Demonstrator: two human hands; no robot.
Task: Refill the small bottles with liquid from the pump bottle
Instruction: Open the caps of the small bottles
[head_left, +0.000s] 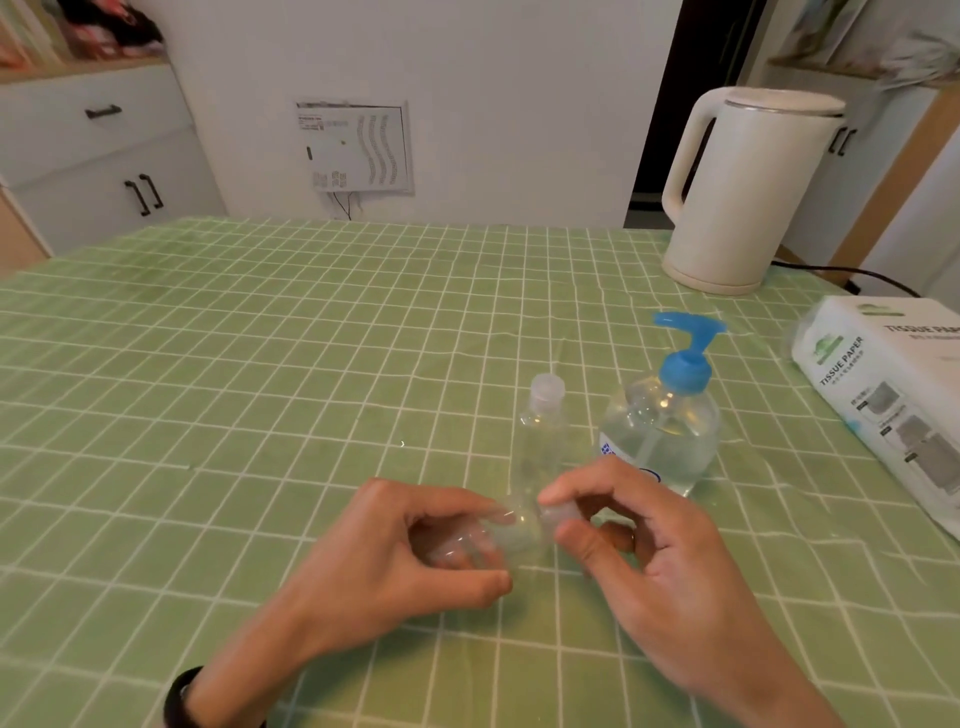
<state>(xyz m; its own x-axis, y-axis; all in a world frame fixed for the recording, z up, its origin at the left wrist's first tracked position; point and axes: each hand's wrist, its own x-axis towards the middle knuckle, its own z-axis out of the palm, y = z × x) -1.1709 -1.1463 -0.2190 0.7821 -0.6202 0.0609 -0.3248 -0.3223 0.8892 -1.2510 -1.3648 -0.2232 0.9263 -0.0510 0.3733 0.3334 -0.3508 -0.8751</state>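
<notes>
The small clear plastic bottle (511, 535), sideways over the green checked surface (260, 389), is blurred and half hidden; the left hand (415, 551) grips its body with curled fingers; the right hand (649, 551) pinches its pale cap (558, 514); just behind stands a second small clear bottle (543, 431), capped, beside the clear blue-topped pump bottle (662, 431), whose label is mostly hidden and unreadable; the white pack (883, 384), cut off at right, reads "TISSUE PAPER".

black band (179, 699) on left wrist
</notes>
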